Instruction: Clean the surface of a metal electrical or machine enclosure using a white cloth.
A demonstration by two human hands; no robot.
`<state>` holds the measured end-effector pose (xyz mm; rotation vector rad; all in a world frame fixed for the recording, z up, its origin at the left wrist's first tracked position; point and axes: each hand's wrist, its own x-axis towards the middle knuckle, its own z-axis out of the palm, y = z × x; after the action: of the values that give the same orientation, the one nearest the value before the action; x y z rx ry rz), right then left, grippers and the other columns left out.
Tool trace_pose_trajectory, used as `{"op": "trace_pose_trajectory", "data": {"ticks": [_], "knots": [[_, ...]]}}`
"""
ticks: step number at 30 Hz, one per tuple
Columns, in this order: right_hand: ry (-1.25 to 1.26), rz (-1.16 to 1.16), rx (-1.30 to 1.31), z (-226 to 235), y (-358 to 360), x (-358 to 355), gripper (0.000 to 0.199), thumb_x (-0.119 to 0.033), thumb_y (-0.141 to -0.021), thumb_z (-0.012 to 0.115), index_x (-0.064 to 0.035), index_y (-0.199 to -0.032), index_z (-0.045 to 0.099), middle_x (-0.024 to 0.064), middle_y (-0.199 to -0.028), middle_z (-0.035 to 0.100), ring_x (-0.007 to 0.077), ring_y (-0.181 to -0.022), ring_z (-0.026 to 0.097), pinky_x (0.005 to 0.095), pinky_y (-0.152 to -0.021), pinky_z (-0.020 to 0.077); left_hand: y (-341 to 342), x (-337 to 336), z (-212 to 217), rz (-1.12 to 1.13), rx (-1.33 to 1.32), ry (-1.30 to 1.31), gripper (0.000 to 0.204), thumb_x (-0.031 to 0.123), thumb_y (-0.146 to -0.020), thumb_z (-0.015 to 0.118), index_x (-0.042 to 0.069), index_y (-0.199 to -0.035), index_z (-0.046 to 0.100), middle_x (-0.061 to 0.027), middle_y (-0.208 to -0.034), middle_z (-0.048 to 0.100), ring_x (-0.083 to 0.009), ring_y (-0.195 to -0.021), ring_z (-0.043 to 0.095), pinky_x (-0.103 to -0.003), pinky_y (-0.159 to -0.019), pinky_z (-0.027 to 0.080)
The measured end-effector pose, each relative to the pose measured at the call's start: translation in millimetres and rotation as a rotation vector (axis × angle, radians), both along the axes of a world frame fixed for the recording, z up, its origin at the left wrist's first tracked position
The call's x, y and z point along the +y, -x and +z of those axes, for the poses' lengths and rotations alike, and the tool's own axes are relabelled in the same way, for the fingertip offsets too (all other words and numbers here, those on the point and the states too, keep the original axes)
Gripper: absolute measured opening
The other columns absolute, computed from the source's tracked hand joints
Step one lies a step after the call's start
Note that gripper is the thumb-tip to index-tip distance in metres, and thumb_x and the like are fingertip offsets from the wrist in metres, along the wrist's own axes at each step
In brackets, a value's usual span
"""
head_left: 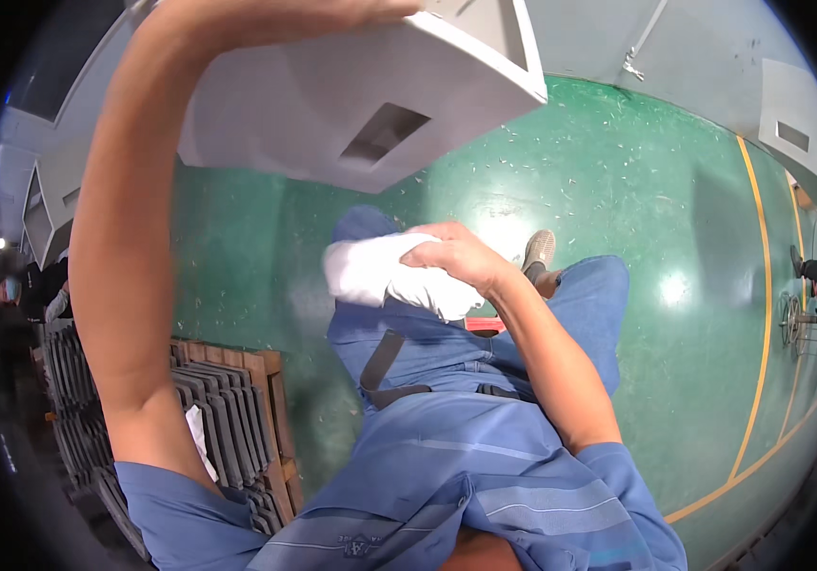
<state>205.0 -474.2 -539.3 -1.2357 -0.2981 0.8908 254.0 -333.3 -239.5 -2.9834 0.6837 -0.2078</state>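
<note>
My right hand (pixel 461 255) is closed round a bunched white cloth (pixel 399 276), held in front of my thighs. My left arm reaches up along the left side to the top of the picture. There, my left hand (pixel 356 9) is at the upper edge of a large white machine housing (pixel 294 109). That hand is partly cut off by the picture's edge, so its finger grip does not show clearly. In the side of the housing is a rectangular recess (pixel 385 131).
Dark grey flat parts stand in rows (pixel 228 409) on a wooden pallet (pixel 275 419) at my lower left. Green floor (pixel 656 190) carries scattered shavings and yellow lines. Another white housing (pixel 794 124) is at the far right. People are partly visible at both sides.
</note>
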Motion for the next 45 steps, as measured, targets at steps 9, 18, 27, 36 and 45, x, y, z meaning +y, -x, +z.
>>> {"op": "trace_pose_trajectory", "data": {"ticks": [9,18,27,36,45], "knots": [[-0.539,-0.570,0.530,-12.7,8.6,-69.1,0.047,-0.013,-0.084,0.068,0.0056,-0.124,0.054,0.0153,-0.110,0.067,0.0220,-0.094,0.069,0.0339,-0.079,0.0598,-0.4,71.2,-14.4,0.069,-0.083,-0.030,0.047,0.042,-0.089,0.059,-0.002,-0.072,0.058,-0.0145,-0.060,0.046,-0.0270,-0.057,0.044,-0.039,-0.057,0.036],[-0.531,-0.654,0.394,0.0,39.9,-93.5,0.069,-0.003,-0.071,0.061,0.0072,-0.136,0.040,0.0218,-0.105,0.063,0.0227,-0.069,0.068,0.0296,-0.053,0.0580,21.6,136.0,-12.6,0.444,-0.053,-0.146,0.049,0.043,-0.086,0.057,-0.001,-0.068,0.063,-0.0191,-0.059,0.054,-0.0356,-0.059,0.054,-0.043,-0.059,0.042],[-0.772,-0.700,0.226,60.0,21.5,-136.0,0.073,-0.006,-0.067,0.058,0.0129,-0.134,0.038,0.0281,-0.110,0.058,0.0268,-0.071,0.066,0.0351,-0.058,0.0571,28.9,214.3,-5.4,0.502,0.067,0.038,0.037,0.033,-0.085,0.061,-0.003,-0.081,0.059,-0.0149,-0.067,0.054,-0.0229,-0.061,0.048,-0.037,-0.060,0.041],[-0.666,-0.396,0.496,3.0,72.6,-87.7,0.071,0.002,-0.068,0.062,0.0093,-0.134,0.039,0.0342,-0.106,0.062,0.0405,-0.084,0.069,0.0492,-0.066,0.0607,-1.5,124.1,-34.1,0.235,-0.013,0.354,0.034,0.033,-0.094,0.058,-0.001,-0.092,0.061,-0.0080,-0.074,0.055,-0.0159,-0.070,0.048,-0.030,-0.068,0.042],[-0.130,-0.617,0.421,-19.7,71.4,-90.1,0.054,0.008,-0.077,0.054,0.0025,-0.131,0.045,0.0140,-0.096,0.064,0.0208,-0.071,0.068,0.0344,-0.053,0.0578,-55.9,81.7,-89.3,0.286,0.253,0.919,0.061,0.052,-0.096,0.051,-0.002,-0.123,0.055,-0.0186,-0.115,0.063,-0.0260,-0.111,0.058,-0.035,-0.095,0.044]]}}
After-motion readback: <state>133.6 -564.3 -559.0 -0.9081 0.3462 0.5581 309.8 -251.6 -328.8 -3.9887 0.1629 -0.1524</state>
